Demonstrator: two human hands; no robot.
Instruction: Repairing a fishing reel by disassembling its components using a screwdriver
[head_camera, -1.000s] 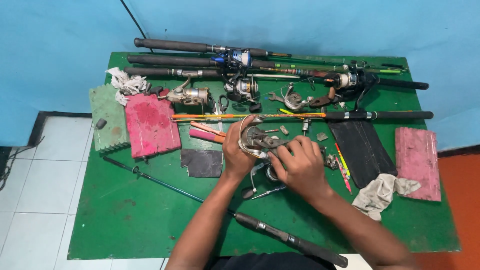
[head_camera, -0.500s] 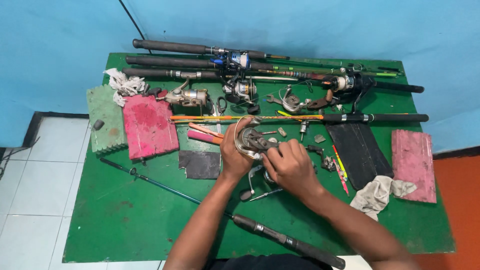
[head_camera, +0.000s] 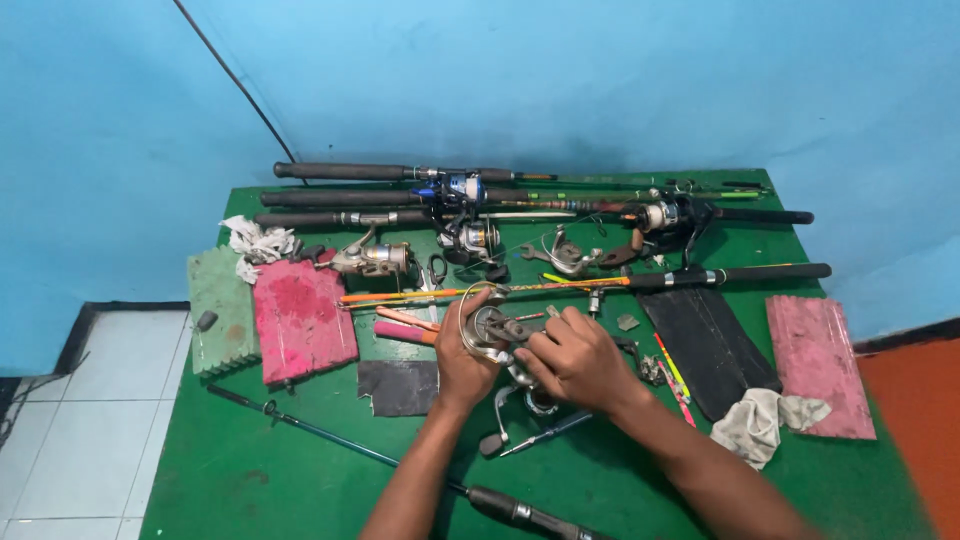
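**At desk centre: both hands on a spinning reel**

Left hand (head_camera: 465, 362) cups the silver spinning reel (head_camera: 492, 331) from the left, grip closed around its spool. Right hand (head_camera: 578, 358) lies against the reel's right side, fingertips (head_camera: 532, 346) pinching a small part on the body. Reel is held just above the green desk (head_camera: 250, 470), mid-surface. Dark patch (head_camera: 398, 387) lies just left of the left wrist. Pink block (head_camera: 302, 320) farther left. Several fishing rods (head_camera: 400, 172) lie along the far edge. Crumpled rag (head_camera: 760, 422) to the right.

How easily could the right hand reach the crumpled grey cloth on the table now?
Probably yes. The right hand is busy at the reel, but the grey cloth lies uncovered on the green table, to that hand's right. Nothing stands between them.
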